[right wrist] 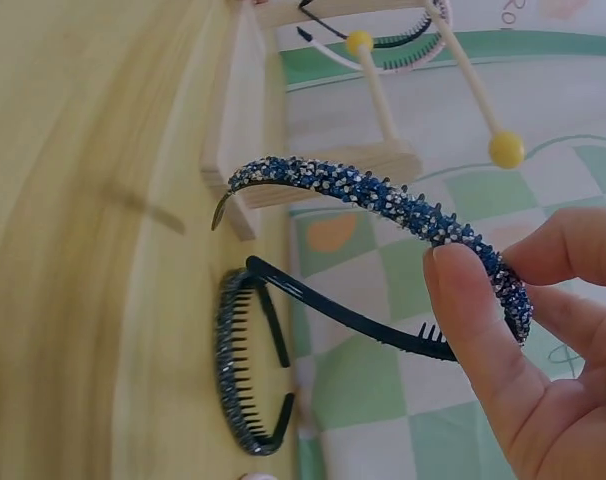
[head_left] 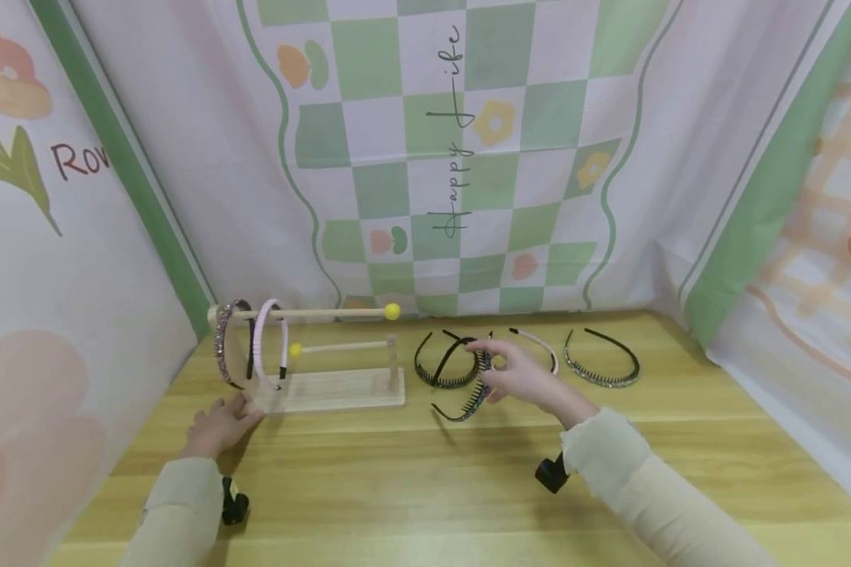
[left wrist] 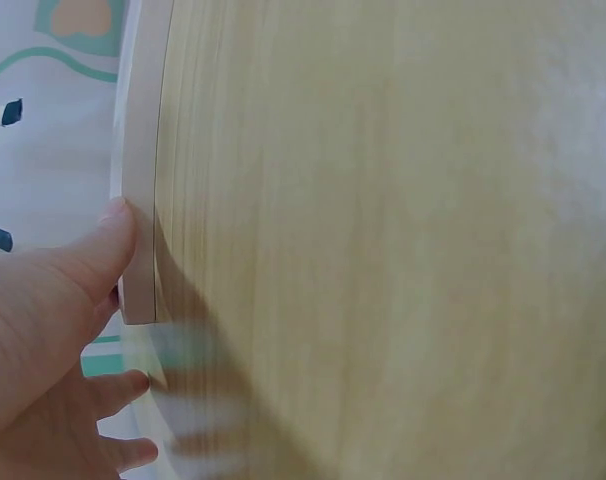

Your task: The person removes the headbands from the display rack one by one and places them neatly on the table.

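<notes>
My right hand [head_left: 523,376] pinches a blue rhinestone headband [right wrist: 383,200] between thumb and fingers, holding it up off the table. Its comb teeth and one dark end show in the right wrist view. At the left, my left hand [head_left: 216,428] grips the near left end of a wooden headband stand [head_left: 343,394], thumb on the edge of the base [left wrist: 138,240] and other fingers spread by the table. On the stand's upper rod [head_left: 326,313] hang a pinkish jewelled headband [head_left: 221,346] and a pale pink headband [head_left: 258,346].
Behind the held headband a dark toothed headband [head_left: 425,376] lies on the table [head_left: 411,488]. Farther right are a pale pink headband [head_left: 544,344] and a glittery toothed one [head_left: 603,381]. The stand's lower rod [head_left: 343,346] and upper rod end in yellow balls. A patterned curtain [head_left: 369,189] closes the back.
</notes>
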The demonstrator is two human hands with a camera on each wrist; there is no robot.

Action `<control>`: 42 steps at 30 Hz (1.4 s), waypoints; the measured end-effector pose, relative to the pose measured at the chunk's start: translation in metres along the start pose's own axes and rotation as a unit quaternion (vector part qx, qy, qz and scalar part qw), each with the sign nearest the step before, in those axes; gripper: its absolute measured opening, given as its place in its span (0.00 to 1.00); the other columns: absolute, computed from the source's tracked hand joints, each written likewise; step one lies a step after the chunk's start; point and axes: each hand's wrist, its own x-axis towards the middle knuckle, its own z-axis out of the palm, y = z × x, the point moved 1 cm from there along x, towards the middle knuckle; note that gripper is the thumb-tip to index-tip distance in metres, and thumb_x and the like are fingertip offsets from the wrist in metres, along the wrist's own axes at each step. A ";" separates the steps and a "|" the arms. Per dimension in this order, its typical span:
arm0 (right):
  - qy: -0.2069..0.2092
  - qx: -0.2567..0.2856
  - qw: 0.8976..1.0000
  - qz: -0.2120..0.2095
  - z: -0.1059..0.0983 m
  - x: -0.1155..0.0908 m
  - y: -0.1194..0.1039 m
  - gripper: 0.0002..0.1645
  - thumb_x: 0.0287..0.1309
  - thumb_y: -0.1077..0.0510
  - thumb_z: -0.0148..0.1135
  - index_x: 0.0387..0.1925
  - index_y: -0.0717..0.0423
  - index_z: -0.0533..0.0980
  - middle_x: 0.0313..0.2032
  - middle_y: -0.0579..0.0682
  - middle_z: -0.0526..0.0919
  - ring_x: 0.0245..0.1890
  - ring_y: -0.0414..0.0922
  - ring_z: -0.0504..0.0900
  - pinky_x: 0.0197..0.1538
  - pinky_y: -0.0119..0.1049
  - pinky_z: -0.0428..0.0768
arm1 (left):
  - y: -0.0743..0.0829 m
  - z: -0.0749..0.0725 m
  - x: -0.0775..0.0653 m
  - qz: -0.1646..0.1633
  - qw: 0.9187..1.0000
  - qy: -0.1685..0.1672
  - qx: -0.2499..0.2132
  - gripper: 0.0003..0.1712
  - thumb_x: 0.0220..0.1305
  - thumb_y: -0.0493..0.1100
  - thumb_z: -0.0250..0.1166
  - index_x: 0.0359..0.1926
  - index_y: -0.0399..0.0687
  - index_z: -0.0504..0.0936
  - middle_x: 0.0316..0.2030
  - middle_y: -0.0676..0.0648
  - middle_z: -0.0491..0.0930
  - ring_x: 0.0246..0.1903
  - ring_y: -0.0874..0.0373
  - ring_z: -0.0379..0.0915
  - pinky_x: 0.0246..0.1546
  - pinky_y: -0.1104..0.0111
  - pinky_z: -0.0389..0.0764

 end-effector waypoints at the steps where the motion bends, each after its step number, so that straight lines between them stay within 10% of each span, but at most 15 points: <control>1: -0.001 -0.001 1.000 -0.001 0.000 -0.001 0.002 0.34 0.52 0.72 0.52 0.63 0.58 0.64 0.65 0.68 0.51 0.20 0.55 0.78 0.33 0.45 0.82 | 0.000 0.000 0.000 0.001 1.000 0.000 0.001 0.47 0.63 0.67 0.47 0.68 0.36 0.49 0.62 0.20 0.39 0.57 0.17 0.32 0.52 0.30 0.40; 11: -0.018 -0.032 0.999 0.012 0.001 -0.012 0.016 0.36 0.49 0.74 0.49 0.63 0.60 0.63 0.64 0.70 0.54 0.18 0.54 0.77 0.30 0.48 0.82 | 0.000 -0.001 0.000 0.002 1.000 0.001 -0.001 0.47 0.63 0.67 0.47 0.68 0.37 0.49 0.62 0.20 0.38 0.57 0.17 0.32 0.51 0.30 0.39; 23: -0.074 -0.055 0.995 0.029 -0.006 -0.035 0.042 0.16 0.59 0.62 0.57 0.49 0.62 0.72 0.30 0.57 0.72 0.18 0.50 0.78 0.22 0.47 0.80 | 0.003 -0.003 -0.002 0.010 1.000 -0.003 0.004 0.46 0.64 0.66 0.46 0.68 0.35 0.49 0.62 0.20 0.38 0.56 0.17 0.32 0.51 0.30 0.39; 42: -0.168 -0.022 0.981 0.097 0.022 -0.054 0.056 0.07 0.61 0.59 0.56 0.33 0.60 0.74 0.24 0.56 0.81 0.17 0.48 0.80 0.17 0.34 0.78 | 0.005 -0.003 -0.005 0.010 1.000 -0.004 0.001 0.46 0.64 0.65 0.47 0.68 0.35 0.49 0.62 0.19 0.38 0.56 0.16 0.31 0.51 0.29 0.39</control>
